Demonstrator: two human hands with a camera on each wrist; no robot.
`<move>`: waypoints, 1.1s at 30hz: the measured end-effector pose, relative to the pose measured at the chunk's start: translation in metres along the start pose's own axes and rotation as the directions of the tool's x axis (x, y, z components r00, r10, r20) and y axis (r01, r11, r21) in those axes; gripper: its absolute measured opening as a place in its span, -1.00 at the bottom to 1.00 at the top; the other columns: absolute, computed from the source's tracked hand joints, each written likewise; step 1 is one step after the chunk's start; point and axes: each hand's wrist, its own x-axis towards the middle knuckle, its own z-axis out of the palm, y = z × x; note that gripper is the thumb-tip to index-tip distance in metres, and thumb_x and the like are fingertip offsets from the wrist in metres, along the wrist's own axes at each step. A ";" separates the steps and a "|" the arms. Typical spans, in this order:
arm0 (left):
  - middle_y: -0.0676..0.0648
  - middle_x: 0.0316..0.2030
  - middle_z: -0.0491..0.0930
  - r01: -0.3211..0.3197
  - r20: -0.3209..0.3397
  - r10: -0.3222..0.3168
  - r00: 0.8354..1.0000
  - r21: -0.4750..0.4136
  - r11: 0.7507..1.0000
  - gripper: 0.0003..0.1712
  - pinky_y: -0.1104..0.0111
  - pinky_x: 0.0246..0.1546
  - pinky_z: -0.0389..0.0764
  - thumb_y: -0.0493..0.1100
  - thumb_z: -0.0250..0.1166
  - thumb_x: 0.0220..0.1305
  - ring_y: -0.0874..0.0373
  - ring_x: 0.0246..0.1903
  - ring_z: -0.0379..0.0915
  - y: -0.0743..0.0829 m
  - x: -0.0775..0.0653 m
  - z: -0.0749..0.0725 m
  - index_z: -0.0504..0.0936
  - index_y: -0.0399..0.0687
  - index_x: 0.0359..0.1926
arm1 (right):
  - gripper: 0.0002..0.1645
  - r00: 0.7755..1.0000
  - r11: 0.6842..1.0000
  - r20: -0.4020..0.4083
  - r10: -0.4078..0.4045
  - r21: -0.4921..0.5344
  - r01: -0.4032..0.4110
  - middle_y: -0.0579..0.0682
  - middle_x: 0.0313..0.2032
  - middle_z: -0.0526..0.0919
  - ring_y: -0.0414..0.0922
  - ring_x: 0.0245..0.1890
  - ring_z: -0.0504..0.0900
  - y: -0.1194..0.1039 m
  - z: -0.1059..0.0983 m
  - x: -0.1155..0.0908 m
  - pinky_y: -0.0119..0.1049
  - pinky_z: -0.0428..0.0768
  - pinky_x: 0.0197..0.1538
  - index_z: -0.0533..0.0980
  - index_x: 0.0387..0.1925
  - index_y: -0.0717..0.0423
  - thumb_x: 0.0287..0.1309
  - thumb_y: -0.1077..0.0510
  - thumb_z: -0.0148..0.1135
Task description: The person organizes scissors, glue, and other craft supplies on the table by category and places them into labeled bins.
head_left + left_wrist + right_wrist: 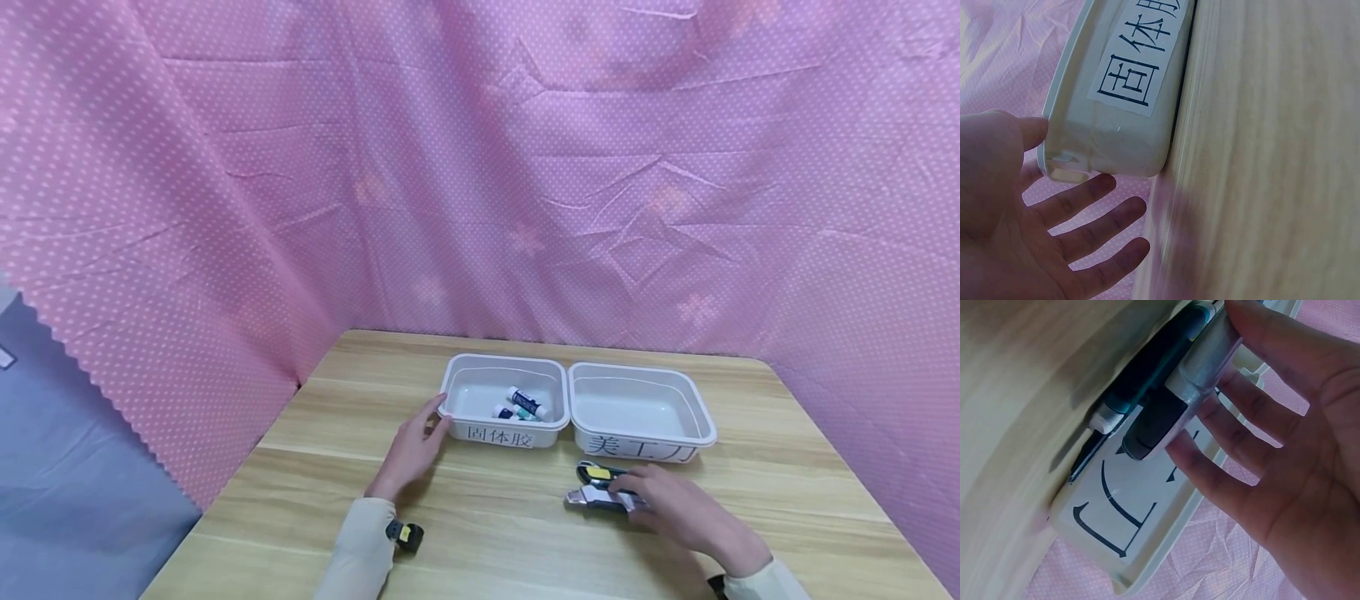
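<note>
My left hand is at the front left corner of a white plastic box, thumb and forefinger at its rim, the other fingers spread and fairly straight. Several glue sticks lie inside this box. In front of a second white box, my right hand pinches a silver-grey utility knife between thumb and fingers. Right alongside is a black utility knife with a yellow patch, dark in the right wrist view. Part of both knives is hidden by the hand in the head view.
Both boxes stand side by side on a wood-grain table, with printed Chinese labels on their front walls. Pink dotted cloth hangs behind the table and along its sides. A grey-blue surface shows at the far left.
</note>
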 end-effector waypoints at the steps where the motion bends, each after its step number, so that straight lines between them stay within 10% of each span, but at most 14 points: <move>1: -0.19 0.33 0.51 0.000 0.000 0.000 1.000 0.000 1.000 -0.34 -0.09 0.28 0.54 0.12 0.09 0.56 -0.11 0.19 0.55 0.000 0.000 0.000 0.21 0.19 0.57 | -0.57 1.000 1.000 -0.001 -0.004 -0.004 0.004 -0.16 -0.09 0.69 -0.18 -0.13 0.65 -0.001 -0.001 0.000 -0.15 0.71 -0.09 0.68 -0.04 -0.13 -0.01 0.18 0.54; 33: -0.19 0.32 0.52 -0.013 -0.006 0.013 1.000 0.002 1.000 -0.34 -0.10 0.29 0.53 0.13 0.09 0.56 -0.12 0.20 0.55 -0.003 0.000 0.000 0.22 0.19 0.57 | -0.56 0.987 1.000 -0.158 -0.029 -0.009 0.028 -0.12 -0.14 0.71 -0.13 -0.14 0.68 0.001 -0.030 0.024 -0.10 0.72 -0.11 0.68 -0.01 -0.02 0.03 0.22 0.55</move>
